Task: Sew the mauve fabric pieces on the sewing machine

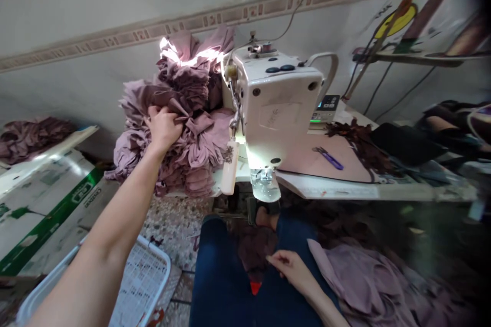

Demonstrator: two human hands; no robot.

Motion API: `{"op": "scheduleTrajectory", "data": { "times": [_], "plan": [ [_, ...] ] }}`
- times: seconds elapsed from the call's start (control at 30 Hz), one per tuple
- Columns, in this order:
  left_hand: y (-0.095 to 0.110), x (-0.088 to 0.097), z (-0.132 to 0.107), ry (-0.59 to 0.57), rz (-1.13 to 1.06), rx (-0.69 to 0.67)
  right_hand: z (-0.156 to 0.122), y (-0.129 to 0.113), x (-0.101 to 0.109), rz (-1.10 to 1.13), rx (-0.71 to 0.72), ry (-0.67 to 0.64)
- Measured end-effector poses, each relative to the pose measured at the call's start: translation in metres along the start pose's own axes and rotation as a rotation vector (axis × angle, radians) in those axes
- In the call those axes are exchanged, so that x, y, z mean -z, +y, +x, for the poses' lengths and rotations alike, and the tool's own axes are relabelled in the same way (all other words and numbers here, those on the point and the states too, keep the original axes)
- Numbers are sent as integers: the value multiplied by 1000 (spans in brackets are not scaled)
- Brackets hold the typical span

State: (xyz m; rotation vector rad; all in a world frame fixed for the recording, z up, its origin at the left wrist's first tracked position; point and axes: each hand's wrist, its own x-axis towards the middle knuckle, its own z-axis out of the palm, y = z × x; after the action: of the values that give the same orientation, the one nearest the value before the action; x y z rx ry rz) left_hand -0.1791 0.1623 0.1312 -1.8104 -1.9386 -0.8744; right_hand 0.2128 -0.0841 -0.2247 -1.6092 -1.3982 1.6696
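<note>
My left hand (164, 127) reaches out to a tall heap of mauve fabric pieces (184, 112) stacked left of the white sewing machine (274, 107), and its fingers are closed on a fold of that cloth. My right hand (292, 266) rests low over my lap in blue jeans (222, 281), fingers pinched together at the edge of a dark mauve cloth piece (251, 250) lying between my knees. More mauve fabric (356, 276) lies bunched at my right side.
Purple thread snips (329, 157) lie on the machine table (345, 189). Dark scraps (360, 143) sit behind them. A white plastic basket (141, 281) stands at lower left on a speckled floor. Cardboard boxes (46, 199) lie to the left. Cables hang along the wall.
</note>
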Motion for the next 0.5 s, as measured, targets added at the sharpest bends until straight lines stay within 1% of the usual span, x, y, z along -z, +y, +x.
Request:
{"op": "scheduleTrajectory", "data": {
  "times": [0.03, 0.1, 0.2, 0.3, 0.33, 0.4, 0.47, 0.5],
  "plan": [
    [3, -1, -2, -28, 4, 3, 0, -1, 0, -2, -12, -7],
    [3, 4, -2, -35, -7, 1, -1, -3, 0, -5, -27, -29],
    [-5, 24, 0, -1, -120, -30, -7, -9, 3, 2, -9, -37],
    [-12, 50, -6, 44, -275, -54, -14, -15, 9, 24, 22, -38],
    [-13, 58, -10, 79, -280, -44, -16, -18, 11, 32, 34, -39],
    [-10, 74, -21, 201, -197, 5, -18, -25, 11, 44, 59, -37],
    [1, 87, -37, 312, -135, 85, -20, -35, 6, 48, 88, -33],
    [10, 91, -49, 324, -177, 133, -22, -42, 2, 54, 109, -33]
  ]
}}
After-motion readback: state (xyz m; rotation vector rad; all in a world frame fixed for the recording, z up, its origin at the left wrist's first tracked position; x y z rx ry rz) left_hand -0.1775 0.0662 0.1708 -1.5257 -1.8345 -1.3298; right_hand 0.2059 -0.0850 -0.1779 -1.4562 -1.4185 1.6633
